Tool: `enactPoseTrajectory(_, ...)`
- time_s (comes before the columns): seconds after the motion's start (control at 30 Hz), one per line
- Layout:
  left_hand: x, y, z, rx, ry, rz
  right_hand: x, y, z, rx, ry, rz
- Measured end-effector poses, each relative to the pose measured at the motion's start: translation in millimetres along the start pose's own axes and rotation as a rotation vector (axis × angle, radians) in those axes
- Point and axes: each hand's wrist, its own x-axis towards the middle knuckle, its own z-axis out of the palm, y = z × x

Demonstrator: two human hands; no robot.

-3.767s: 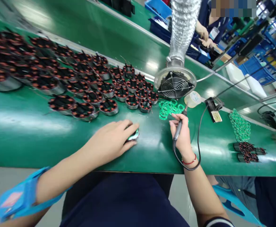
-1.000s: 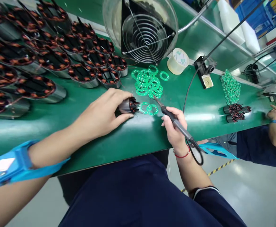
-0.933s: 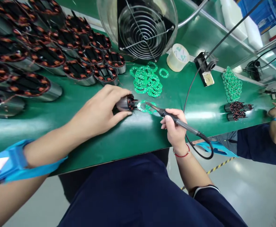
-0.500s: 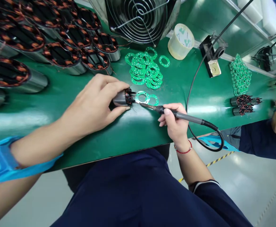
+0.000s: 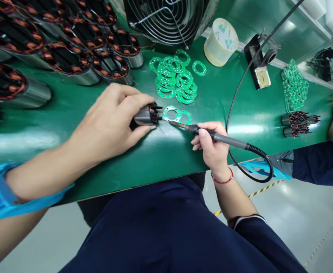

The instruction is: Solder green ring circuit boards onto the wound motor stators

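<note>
Fingers of the left hand (image 5: 109,117) curl closed around a small motor stator (image 5: 145,115) lying on its side on the green tabletop (image 5: 69,113), its wire leads pointing right. The right hand (image 5: 212,146) pinches a soldering iron (image 5: 212,134) like a pen, tip touching the stator's leads beside two green ring boards (image 5: 177,114). More rings (image 5: 174,76) are heaped just behind, near a tape roll (image 5: 221,37).

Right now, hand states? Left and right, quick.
Left hand: closed on the small motor stator, lying on its side.
Right hand: closed on the soldering iron.
</note>
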Motion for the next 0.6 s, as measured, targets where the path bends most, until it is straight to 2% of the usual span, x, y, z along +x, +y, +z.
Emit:
enactPoseTrajectory(0.17,0.7,-0.3,0.6,0.02,-0.002,0.003,-2.5,2.7,-1.6,-0.036,0.007,-0.023)
enactPoseTrajectory(0.37,2.5,2.8,-1.2,0.041,-0.032,-0.024,-5.8,6.6,-4.4,-0.192,0.047,-0.178)
enactPoseTrajectory(0.53,2.7,5.5,-0.8,0.068,-0.039,-0.024,-2.6,-1.7,-1.3,-0.233,-0.139,-0.149)
enactPoseTrajectory(0.6,1.3,6.8,-0.8,0.035,-0.03,-0.043,0.3,-5.2,-0.3,-0.279,-0.173,-0.14)
